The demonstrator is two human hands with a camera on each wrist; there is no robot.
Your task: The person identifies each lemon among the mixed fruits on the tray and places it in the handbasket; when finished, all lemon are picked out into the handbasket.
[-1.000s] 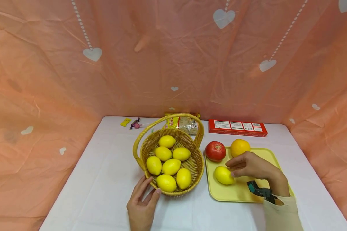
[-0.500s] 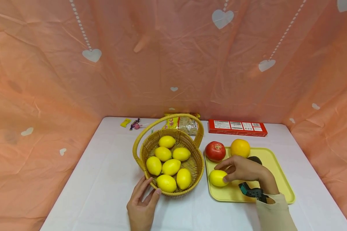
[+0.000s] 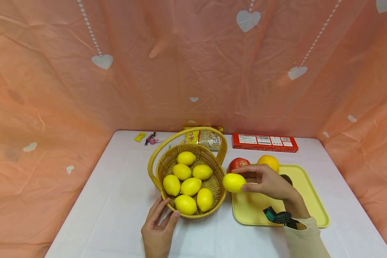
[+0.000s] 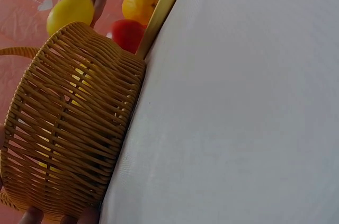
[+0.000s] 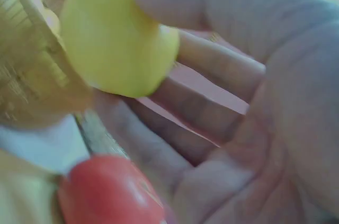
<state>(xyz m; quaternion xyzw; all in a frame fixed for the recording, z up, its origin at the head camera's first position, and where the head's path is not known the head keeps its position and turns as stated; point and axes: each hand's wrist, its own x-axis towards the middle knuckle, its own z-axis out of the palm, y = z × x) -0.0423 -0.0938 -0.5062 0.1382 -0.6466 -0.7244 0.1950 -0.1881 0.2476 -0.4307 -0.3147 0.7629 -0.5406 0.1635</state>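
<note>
My right hand [image 3: 261, 181] holds a yellow lemon [image 3: 233, 182] in its fingertips, lifted above the left edge of the yellow tray [image 3: 306, 200], right beside the rim of the wicker basket [image 3: 217, 186]. In the right wrist view the lemon [image 5: 119, 36] sits between thumb and fingers, close to the basket wall [image 5: 26, 54]. The basket holds several lemons [image 3: 190, 186]. My left hand [image 3: 158, 229] rests open against the basket's near side. A red tomato [image 3: 238, 163] and an orange [image 3: 268, 162] lie at the tray's far end.
A red box [image 3: 264, 142] and a snack packet [image 3: 206, 138] lie at the back of the white table [image 3: 116, 200]. Small wrapped sweets [image 3: 146, 137] are at the back left. Pink cloth walls close in on three sides. A dark object [image 3: 287, 178] lies on the tray behind my hand.
My right hand gripped the lemon on the tray, lifted it and carried it left to the basket's rim. The left hand and basket stayed put.
</note>
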